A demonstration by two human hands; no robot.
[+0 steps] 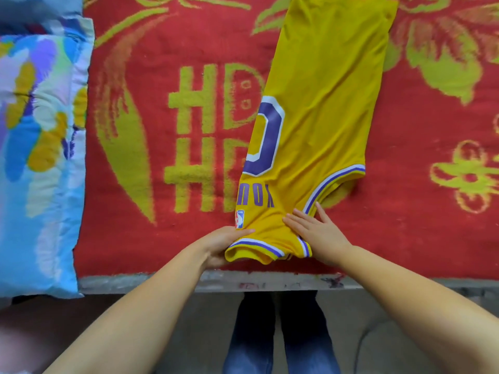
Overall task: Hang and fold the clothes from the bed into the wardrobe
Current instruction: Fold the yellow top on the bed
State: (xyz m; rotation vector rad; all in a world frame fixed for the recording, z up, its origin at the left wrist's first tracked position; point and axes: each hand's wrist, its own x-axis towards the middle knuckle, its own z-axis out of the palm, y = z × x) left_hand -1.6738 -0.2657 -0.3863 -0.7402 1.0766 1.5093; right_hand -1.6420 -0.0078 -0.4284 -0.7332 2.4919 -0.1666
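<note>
I am standing at the edge of the bed, where the yellow sleeveless basketball jersey with purple-and-white trim [318,109] is lying folded lengthwise on the red blanket with yellow-green patterns [167,49]. My left hand [224,245] is gripping the jersey's near collar edge, thumb on top. My right hand [318,233] is pressing flat on it, fingers straight. A blue patterned quilt [40,147] is lying at the left.

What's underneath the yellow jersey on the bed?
The yellow jersey lies on a red blanket with yellow-green patterns. It covers part of the blanket's lettering; what that hidden part reads cannot be seen.
</note>
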